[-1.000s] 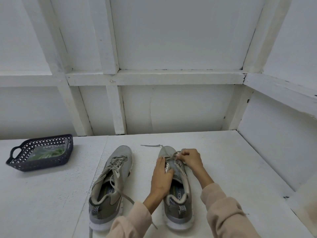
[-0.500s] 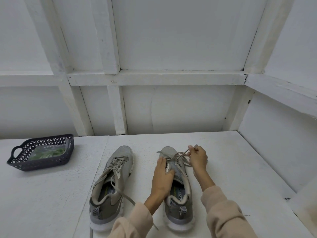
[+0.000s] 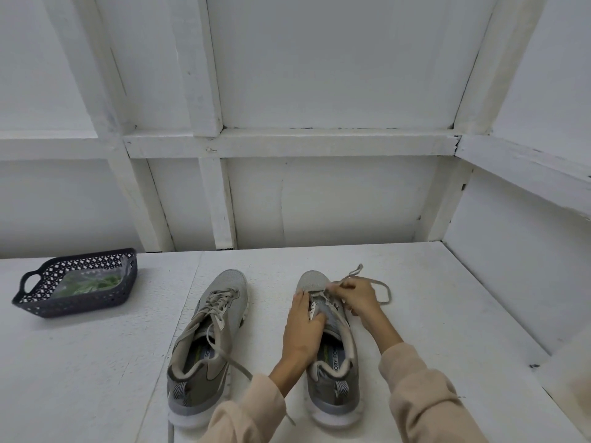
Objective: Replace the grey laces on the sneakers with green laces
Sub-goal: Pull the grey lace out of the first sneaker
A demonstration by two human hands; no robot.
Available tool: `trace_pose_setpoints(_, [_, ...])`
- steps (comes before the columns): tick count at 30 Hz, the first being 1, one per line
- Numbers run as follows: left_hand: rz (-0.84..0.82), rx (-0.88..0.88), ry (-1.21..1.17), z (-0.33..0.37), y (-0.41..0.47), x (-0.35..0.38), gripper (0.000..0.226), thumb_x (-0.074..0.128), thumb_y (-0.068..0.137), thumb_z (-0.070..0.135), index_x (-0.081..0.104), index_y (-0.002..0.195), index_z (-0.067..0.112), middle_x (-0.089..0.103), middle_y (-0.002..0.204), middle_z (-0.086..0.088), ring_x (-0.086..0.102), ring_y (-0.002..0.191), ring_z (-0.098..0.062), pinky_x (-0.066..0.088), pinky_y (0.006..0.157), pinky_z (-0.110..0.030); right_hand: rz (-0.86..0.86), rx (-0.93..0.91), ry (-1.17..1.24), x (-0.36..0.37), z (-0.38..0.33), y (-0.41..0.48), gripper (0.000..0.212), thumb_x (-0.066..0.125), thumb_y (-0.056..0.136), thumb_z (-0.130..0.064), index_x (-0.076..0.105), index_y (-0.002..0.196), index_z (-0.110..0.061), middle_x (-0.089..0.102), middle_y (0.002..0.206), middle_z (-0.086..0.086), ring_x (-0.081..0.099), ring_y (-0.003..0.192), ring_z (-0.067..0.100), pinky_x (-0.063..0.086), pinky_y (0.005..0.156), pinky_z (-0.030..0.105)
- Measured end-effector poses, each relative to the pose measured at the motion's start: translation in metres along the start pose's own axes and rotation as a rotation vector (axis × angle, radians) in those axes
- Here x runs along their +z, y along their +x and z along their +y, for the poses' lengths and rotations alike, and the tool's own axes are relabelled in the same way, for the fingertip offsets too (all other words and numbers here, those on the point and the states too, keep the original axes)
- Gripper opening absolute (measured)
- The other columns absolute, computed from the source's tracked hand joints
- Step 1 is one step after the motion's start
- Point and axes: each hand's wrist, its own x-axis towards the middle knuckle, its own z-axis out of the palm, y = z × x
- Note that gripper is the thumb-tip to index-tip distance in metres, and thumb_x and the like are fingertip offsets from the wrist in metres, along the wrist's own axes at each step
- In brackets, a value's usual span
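On the white table [image 3: 447,314], one sneaker [image 3: 334,375] was held down by the flat-fingered left hand [image 3: 302,327] while its grey lace [image 3: 389,294] was pinched near the toe by the right hand [image 3: 358,297]. The second sneaker [image 3: 208,340] was seen at nine o'clock, bagged green laces [image 3: 96,282] in a basket [image 3: 73,306] at ten.

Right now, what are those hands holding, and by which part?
The right hand pinches the grey lace near the toe-end eyelets of the right sneaker. The left hand holds nothing; it presses flat on that sneaker's tongue.
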Motion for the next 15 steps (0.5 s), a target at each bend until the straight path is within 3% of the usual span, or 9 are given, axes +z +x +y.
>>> trace_pose_setpoints(1, [0.005, -0.001, 0.003, -0.002, 0.001, 0.001, 0.07, 0.041, 0.084, 0.032, 0.03, 0.151, 0.016, 0.03, 0.157, -0.001, 0.029, 0.144, -0.021, 0.027, 0.117, -0.044, -0.076, -0.004, -0.026, 0.0, 0.001, -0.001, 0.028, 0.08, 0.079, -0.021, 0.06, 0.059, -0.017, 0.055, 0.051, -0.008, 0.045, 0.043, -0.001, 0.033, 0.044, 0.015])
trace_pose_setpoints(3, [0.019, -0.006, 0.021, -0.004, 0.004, 0.001, 0.076, 0.036, 0.074, 0.038, 0.036, 0.147, 0.017, 0.038, 0.152, -0.003, 0.037, 0.139, -0.023, 0.033, 0.113, -0.046, -0.049, -0.02, -0.055, 0.0, 0.004, 0.001, 0.023, 0.076, 0.082, -0.015, 0.063, 0.063, -0.016, 0.061, 0.059, -0.004, 0.051, 0.051, 0.004, 0.038, 0.049, 0.019])
trace_pose_setpoints(5, [0.021, -0.015, 0.039, -0.009, 0.006, 0.002, 0.076, 0.035, 0.072, 0.04, 0.039, 0.145, 0.018, 0.04, 0.149, -0.002, 0.039, 0.137, -0.023, 0.034, 0.112, -0.047, 0.155, 0.009, 0.065, 0.002, 0.006, 0.007, 0.018, 0.067, 0.09, -0.017, 0.061, 0.074, -0.016, 0.065, 0.073, 0.003, 0.054, 0.059, 0.014, 0.043, 0.053, 0.028])
trace_pose_setpoints(7, [0.014, -0.011, 0.029, -0.008, 0.006, 0.002, 0.077, 0.035, 0.073, 0.042, 0.037, 0.147, 0.02, 0.037, 0.153, 0.001, 0.036, 0.139, -0.02, 0.032, 0.114, -0.046, 0.403, 0.075, 0.298, 0.001, 0.005, 0.008, 0.015, 0.054, 0.098, -0.022, 0.054, 0.086, -0.012, 0.063, 0.078, 0.008, 0.052, 0.053, 0.019, 0.041, 0.049, 0.027])
trace_pose_setpoints(9, [0.003, 0.016, -0.002, -0.007, 0.005, 0.002, 0.069, 0.039, 0.084, 0.04, 0.033, 0.15, 0.02, 0.029, 0.157, 0.006, 0.028, 0.144, -0.016, 0.025, 0.119, -0.042, 0.483, 0.108, 0.374, -0.004, 0.004, 0.005, 0.017, 0.048, 0.102, -0.025, 0.051, 0.096, -0.009, 0.061, 0.076, 0.006, 0.049, 0.047, 0.018, 0.039, 0.041, 0.024])
trace_pose_setpoints(12, [0.031, 0.06, 0.02, -0.008, 0.007, -0.003, 0.052, 0.042, 0.099, 0.045, 0.044, 0.145, 0.021, 0.038, 0.148, 0.01, 0.032, 0.139, -0.011, 0.026, 0.115, -0.032, 0.278, 0.13, 0.35, -0.003, 0.009, -0.001, 0.024, 0.05, 0.1, -0.031, 0.059, 0.099, -0.008, 0.066, 0.081, 0.008, 0.057, 0.054, 0.02, 0.044, 0.041, 0.024])
trace_pose_setpoints(14, [0.06, 0.071, -0.014, -0.005, 0.013, -0.012, 0.045, 0.037, 0.099, 0.054, 0.066, 0.115, 0.024, 0.058, 0.12, 0.007, 0.053, 0.115, -0.013, 0.039, 0.094, -0.031, 0.158, 0.127, 0.322, 0.001, 0.013, -0.008, 0.022, 0.057, 0.097, -0.028, 0.067, 0.097, -0.008, 0.07, 0.086, 0.009, 0.065, 0.072, 0.024, 0.054, 0.061, 0.032])
trace_pose_setpoints(15, [0.085, 0.094, -0.002, -0.005, 0.019, -0.017, 0.047, 0.035, 0.097, 0.057, 0.069, 0.095, 0.024, 0.064, 0.103, 0.002, 0.058, 0.097, -0.015, 0.042, 0.081, -0.031, 0.135, 0.103, 0.306, 0.004, 0.016, -0.012, 0.017, 0.06, 0.094, -0.025, 0.071, 0.093, -0.011, 0.071, 0.09, 0.008, 0.067, 0.082, 0.024, 0.056, 0.074, 0.037])
